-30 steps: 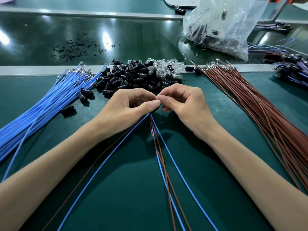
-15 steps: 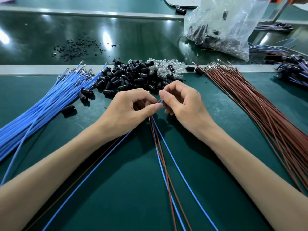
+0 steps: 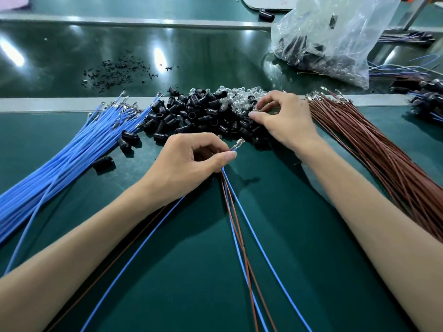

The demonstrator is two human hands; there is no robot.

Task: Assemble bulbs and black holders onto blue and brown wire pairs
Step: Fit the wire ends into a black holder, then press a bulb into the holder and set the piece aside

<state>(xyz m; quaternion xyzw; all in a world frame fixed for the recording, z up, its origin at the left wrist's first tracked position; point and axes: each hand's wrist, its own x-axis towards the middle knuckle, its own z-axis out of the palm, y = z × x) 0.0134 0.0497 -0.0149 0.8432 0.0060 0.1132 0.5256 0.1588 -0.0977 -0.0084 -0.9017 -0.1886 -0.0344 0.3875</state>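
My left hand (image 3: 189,164) pinches the ends of several blue and brown wires (image 3: 242,236); a metal terminal (image 3: 238,143) sticks out past its fingertips. My right hand (image 3: 285,118) reaches over the heap of clear bulbs (image 3: 237,99), thumb and forefinger closed together at the pile's edge; whether a bulb sits between them I cannot tell. Black holders (image 3: 196,116) lie heaped beside the bulbs, just beyond my left hand.
A thick bundle of blue wires (image 3: 60,159) fans across the left of the green mat. Brown wires (image 3: 383,152) lie on the right. A clear plastic bag (image 3: 335,37) of parts sits at the back right, finished pieces (image 3: 429,99) at the far right.
My right hand has left the wire ends and moved up and right to the bulb pile. My left hand stays on the wires, their terminal now exposed.
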